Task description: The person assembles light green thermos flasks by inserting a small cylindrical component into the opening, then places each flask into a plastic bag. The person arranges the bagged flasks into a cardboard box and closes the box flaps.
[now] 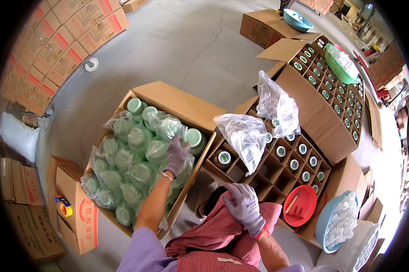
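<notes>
In the head view, the left hand (176,155), gloved in grey, reaches to about 11 o'clock from the person's lap into a large open cardboard box (186,105) packed with pale green bottles (136,170), each wrapped in thin clear plastic. The fingers curl down over the top of one wrapped bottle near the box's right wall, just below an unwrapped green-capped bottle (194,137); the hand looks closed on the plastic or the bottle's neck, though the grip itself is hidden under the palm. The bottles stand upright and tight together, which seems to keep them from tipping. The right hand (243,206), also gloved, rests at about 1 o'clock on the red cloth (213,233) over the person's lap, fingers loosely bent and pinching a fold of it; it holds nothing else. At 2 o'clock sits a divided carton (277,170) whose cells hold small capped jars, with crumpled clear bags (245,136) lying on top. A red plate (304,206) and a blue bowl of white caps (338,222) lie close at 3 o'clock, within easy reach. A roll of tape (65,207) sits on a box at 9 o'clock.
</notes>
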Demonstrator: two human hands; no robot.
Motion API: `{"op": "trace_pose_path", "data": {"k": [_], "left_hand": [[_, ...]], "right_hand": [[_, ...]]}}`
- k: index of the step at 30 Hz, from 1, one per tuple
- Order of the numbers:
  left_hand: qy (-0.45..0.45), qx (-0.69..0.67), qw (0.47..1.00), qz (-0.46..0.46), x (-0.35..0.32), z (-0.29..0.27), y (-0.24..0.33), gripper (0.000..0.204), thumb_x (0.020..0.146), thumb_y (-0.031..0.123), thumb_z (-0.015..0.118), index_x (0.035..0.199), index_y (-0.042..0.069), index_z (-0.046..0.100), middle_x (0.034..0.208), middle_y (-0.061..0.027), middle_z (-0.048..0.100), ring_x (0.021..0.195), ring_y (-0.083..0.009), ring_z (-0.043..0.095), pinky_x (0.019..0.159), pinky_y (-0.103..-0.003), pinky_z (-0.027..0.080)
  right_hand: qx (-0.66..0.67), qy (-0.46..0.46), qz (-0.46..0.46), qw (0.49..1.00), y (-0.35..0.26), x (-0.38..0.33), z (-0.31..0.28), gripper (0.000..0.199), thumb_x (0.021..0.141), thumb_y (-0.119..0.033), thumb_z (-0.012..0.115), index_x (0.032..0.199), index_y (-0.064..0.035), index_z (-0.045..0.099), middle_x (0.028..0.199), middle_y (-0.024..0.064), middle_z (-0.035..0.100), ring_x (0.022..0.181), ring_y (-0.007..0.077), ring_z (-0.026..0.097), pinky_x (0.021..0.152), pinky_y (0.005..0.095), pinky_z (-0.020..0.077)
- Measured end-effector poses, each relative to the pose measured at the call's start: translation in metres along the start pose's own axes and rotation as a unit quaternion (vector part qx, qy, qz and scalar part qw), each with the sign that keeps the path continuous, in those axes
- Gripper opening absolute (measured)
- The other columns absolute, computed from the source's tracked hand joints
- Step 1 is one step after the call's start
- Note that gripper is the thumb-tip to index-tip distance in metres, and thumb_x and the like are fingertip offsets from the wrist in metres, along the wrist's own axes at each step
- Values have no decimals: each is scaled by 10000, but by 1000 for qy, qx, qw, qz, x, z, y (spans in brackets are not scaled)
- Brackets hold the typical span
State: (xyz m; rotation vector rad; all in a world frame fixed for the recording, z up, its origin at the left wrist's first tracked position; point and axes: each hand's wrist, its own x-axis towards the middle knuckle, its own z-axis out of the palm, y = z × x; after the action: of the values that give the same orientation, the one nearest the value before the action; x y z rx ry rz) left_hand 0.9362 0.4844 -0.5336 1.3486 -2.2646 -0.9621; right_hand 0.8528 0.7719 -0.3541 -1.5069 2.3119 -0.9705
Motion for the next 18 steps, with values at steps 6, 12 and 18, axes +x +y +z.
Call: {"op": "trace_pose_path", "data": {"k": [6,12,18], "left_hand": [[-34,163,986,-27,15,27,15,1026,693,200,823,1523,197,221,1429,-300,337,1186,-482,501,1007,-465,441],[34,-21,984,171,3,-32,26,958,638,221,844,1471,157,376,1238,-215,461,1121,-368,519,993,-442,438],[-28,-394,887,239,-26,-193,131,813,723,76,776,1449,81,409,1324,-92,486,1256,-236,479,1076,-347,402]], "right_hand": [[16,-32,-33,999,-14,4,1,327,813,-193,682,1103,-47,642,988,128,657,935,330,619,857,429,480],[51,16,-5,999,-2,-12,-4,320,828,-193,676,1110,-47,642,1014,134,664,938,343,624,854,425,488],[158,40,27,986,8,-8,3,503,822,-190,705,1267,-13,551,1234,217,553,1118,387,547,963,440,452]]}}
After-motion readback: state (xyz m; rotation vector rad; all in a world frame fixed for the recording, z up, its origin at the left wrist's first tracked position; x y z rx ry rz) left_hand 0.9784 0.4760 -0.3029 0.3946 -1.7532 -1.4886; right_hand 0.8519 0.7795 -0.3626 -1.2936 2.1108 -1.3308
